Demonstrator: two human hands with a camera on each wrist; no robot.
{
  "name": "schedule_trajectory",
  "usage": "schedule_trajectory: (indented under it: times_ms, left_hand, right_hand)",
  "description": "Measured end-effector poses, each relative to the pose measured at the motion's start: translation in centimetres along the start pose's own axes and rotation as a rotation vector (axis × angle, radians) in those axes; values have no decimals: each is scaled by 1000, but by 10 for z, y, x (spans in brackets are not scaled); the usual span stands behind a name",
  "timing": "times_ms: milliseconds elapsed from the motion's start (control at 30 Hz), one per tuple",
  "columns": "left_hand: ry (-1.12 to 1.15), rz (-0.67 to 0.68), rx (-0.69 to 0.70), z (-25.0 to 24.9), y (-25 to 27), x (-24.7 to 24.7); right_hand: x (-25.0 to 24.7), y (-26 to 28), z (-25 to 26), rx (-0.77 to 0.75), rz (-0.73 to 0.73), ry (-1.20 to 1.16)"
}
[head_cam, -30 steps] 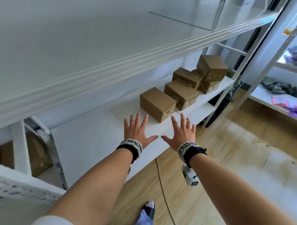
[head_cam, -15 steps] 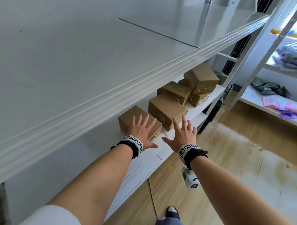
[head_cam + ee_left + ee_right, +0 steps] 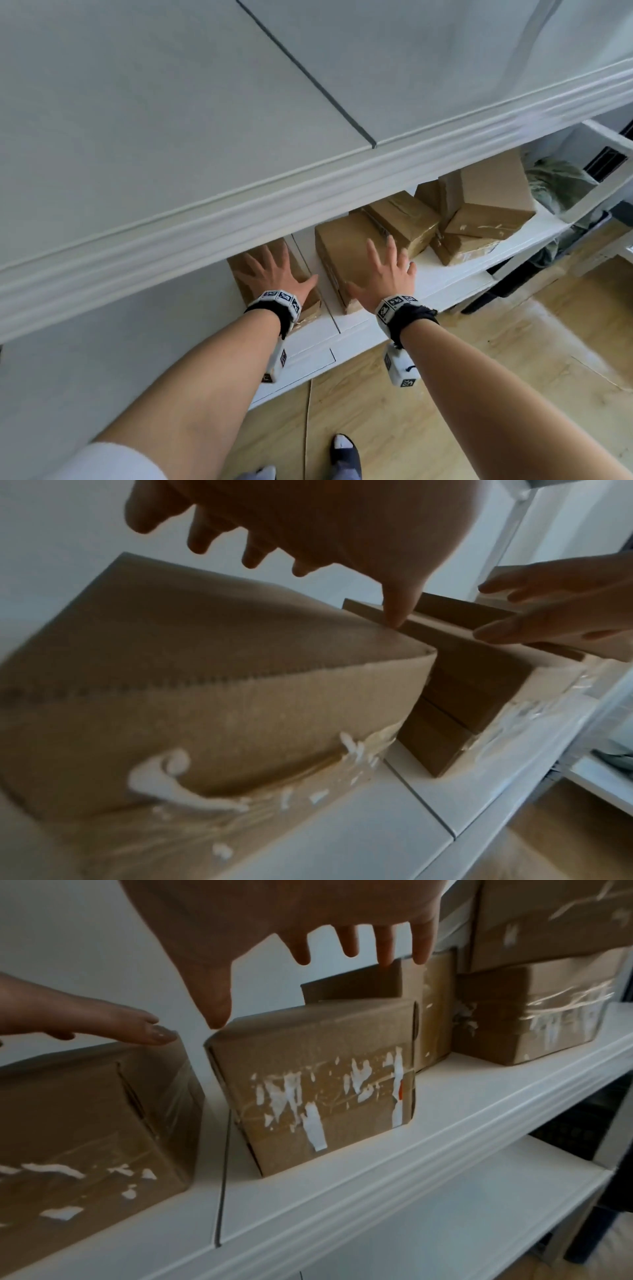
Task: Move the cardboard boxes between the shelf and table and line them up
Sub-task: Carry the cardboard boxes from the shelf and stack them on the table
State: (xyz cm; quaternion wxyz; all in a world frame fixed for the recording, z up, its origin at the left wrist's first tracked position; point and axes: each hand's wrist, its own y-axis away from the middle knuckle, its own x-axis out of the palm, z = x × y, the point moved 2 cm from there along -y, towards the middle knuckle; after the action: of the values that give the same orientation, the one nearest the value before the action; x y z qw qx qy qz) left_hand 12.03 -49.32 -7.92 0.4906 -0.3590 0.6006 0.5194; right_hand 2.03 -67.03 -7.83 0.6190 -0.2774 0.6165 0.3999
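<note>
Several taped brown cardboard boxes stand on the white shelf board (image 3: 445, 277). My left hand (image 3: 270, 277) is spread, fingers straight, over the top of the leftmost box (image 3: 310, 301); the left wrist view shows its fingers (image 3: 198, 542) just above that box (image 3: 171, 647), the thumb by its right top edge. My right hand (image 3: 387, 277) is spread the same way over the second box (image 3: 339, 246), also seen in the right wrist view (image 3: 315, 1074). Whether either palm touches its box I cannot tell. A third box (image 3: 404, 216) lies behind, and a tilted box (image 3: 489, 192) leans on a lower box (image 3: 459, 250).
The wide upper shelf board (image 3: 205, 137) overhangs the boxes and hides the back of the leftmost one. A lower shelf board (image 3: 308, 363) juts out beneath. Wooden floor (image 3: 513, 377) and my feet (image 3: 346, 455) are below. A grey-green bundle (image 3: 558, 185) lies at the shelf's right end.
Both hands have reached forward from the shelf's front edge to above the two nearest boxes. The head view has closed in, so the upper shelf now covers more of the boxes.
</note>
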Motion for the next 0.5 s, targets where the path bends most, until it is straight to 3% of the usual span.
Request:
schedule_trajectory:
  times_ms: [300, 500]
  left_hand:
    - [195, 45, -322, -8, 3, 21]
    - [169, 12, -319, -6, 12, 22]
  right_hand:
    - [25, -25, 9, -55, 77, -35]
    - [22, -24, 14, -61, 81, -59]
